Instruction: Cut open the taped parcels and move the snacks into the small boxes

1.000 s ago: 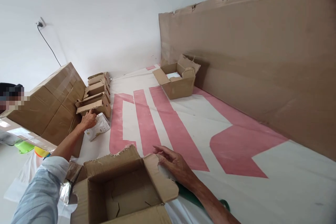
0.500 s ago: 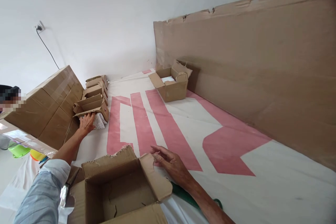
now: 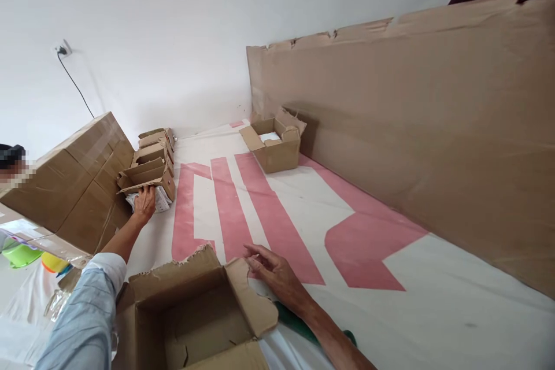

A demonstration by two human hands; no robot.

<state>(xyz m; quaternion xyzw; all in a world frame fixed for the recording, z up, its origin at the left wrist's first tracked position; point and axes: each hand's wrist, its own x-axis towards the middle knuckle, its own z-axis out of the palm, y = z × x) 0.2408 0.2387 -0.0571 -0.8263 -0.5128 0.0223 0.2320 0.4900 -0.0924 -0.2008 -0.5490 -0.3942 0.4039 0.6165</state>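
My left hand (image 3: 144, 203) reaches far out to the left, fingers curled over a white packet (image 3: 162, 201). The packet lies at the mouth of the nearest small cardboard box (image 3: 147, 175), the front one of a short row of such boxes. My right hand (image 3: 271, 269) rests with spread fingers on the torn right flap of a big open cardboard box (image 3: 195, 312) close in front of me. That box looks empty inside.
A large taped carton (image 3: 65, 185) leans at the left. Another open box (image 3: 273, 147) sits far back by a tall cardboard sheet (image 3: 411, 127). Everything lies on a white cloth with pink shapes (image 3: 303, 225). A green item (image 3: 291, 319) sits under my right forearm. Green and yellow tubs (image 3: 19, 254) are at far left.
The white packet lay loose on the cloth beside my left hand; now my left hand has it up against the nearest small box. My right hand has stayed on the flap.
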